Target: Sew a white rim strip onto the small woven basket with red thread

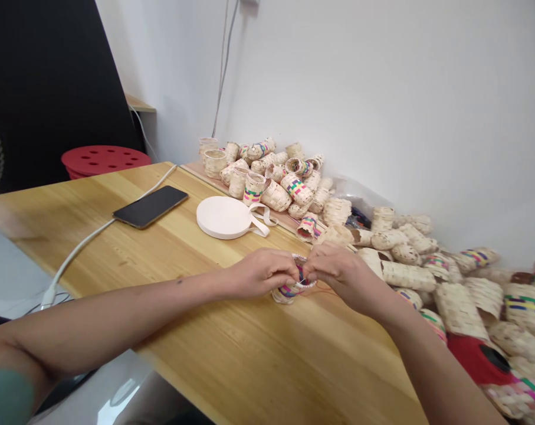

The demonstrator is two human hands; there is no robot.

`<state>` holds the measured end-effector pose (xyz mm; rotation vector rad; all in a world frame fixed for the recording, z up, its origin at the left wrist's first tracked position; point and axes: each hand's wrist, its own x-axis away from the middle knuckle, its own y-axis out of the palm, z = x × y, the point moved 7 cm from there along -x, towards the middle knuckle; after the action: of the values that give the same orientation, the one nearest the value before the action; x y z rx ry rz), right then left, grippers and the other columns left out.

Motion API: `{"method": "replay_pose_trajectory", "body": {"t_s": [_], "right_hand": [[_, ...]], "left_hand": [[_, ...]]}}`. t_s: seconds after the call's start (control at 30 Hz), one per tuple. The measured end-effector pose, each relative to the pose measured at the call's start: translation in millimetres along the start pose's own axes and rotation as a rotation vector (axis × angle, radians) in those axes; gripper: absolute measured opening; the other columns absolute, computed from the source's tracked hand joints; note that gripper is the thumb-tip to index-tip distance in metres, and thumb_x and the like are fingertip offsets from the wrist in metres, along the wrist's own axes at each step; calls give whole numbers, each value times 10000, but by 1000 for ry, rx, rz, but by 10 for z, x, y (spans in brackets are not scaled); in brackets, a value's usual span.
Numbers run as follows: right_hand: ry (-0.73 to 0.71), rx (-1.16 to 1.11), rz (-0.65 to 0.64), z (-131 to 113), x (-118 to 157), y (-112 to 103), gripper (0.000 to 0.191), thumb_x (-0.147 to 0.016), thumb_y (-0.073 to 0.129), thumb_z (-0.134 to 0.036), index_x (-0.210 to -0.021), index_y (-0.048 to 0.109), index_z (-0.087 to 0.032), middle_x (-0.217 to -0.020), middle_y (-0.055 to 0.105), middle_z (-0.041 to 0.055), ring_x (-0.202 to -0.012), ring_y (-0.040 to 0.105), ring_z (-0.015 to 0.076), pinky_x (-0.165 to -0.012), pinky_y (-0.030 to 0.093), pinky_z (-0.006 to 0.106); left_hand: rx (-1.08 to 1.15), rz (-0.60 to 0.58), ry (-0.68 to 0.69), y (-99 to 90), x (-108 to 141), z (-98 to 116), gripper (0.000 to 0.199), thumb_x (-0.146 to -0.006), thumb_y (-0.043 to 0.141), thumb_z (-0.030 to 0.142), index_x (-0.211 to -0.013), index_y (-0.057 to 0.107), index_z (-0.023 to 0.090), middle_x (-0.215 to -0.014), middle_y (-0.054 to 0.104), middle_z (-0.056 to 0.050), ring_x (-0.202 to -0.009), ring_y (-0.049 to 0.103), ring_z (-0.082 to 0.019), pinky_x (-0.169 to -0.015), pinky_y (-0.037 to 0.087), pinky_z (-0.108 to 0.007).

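Observation:
A small woven basket (285, 295) with coloured bands and a pale rim rests tilted on the wooden table (240, 348). My left hand (267, 273) is closed on its near left side, thumb and fingers pressed together at the rim. From the other side, my right hand (340, 268) pinches at the same rim, fingers curled. Between the two sets of fingertips shows a thin, light sliver, too small to name. A red thread (324, 288) trails from the basket beneath my right hand. My fingers hide much of the rim.
Many woven baskets (296, 188) lie heaped along the wall and down the right side. A white round object with a strap (223, 217) and a phone (151, 206) lie on the table. A white cable (84, 245) crosses its left part. A red stool (105, 159) stands beyond.

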<state>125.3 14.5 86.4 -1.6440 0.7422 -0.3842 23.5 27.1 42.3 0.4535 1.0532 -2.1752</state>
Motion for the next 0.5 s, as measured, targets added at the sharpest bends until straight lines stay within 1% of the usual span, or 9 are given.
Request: {"method": "replay_pose_trajectory", "body": {"t_s": [0.13,0.23,0.37,0.5], "right_hand": [[-27,-1,-37,-30,-39,-15,271,-959,440,-157,-762,626,-180,-765,597,11,-729,505,133,-663,352,268],[-29,5,-47,-41,-54,-13,295,-966,428,-179,-740,617,-177,-755,591,13,-723,507,134,-657,355,268],[-35,-4,-51,-54,-67,24,276,-959,458,-200,-741,625,-175,-739,591,10,-716,507,138,-648,353,267],[25,-43,-33,15,-62,18,214,-944,500,-218,-811,667,-204,-790,628,10,-766,539,152,-693,379,276]], "left_hand": [[-5,0,0,3,3,-5,188,-919,478,209,-833,621,123,-827,642,-61,-777,577,-131,-738,419,-204],[-12,-3,-17,12,6,-24,185,-916,483,215,-831,622,127,-825,644,-59,-776,576,-131,-737,417,-205],[-11,23,-31,-3,3,-48,166,-902,501,203,-827,626,123,-801,633,-46,-753,563,-124,-723,406,-201],[-4,36,-38,-23,-10,-83,153,-886,525,196,-814,638,122,-782,628,-39,-727,556,-117,-701,397,-195]]}}
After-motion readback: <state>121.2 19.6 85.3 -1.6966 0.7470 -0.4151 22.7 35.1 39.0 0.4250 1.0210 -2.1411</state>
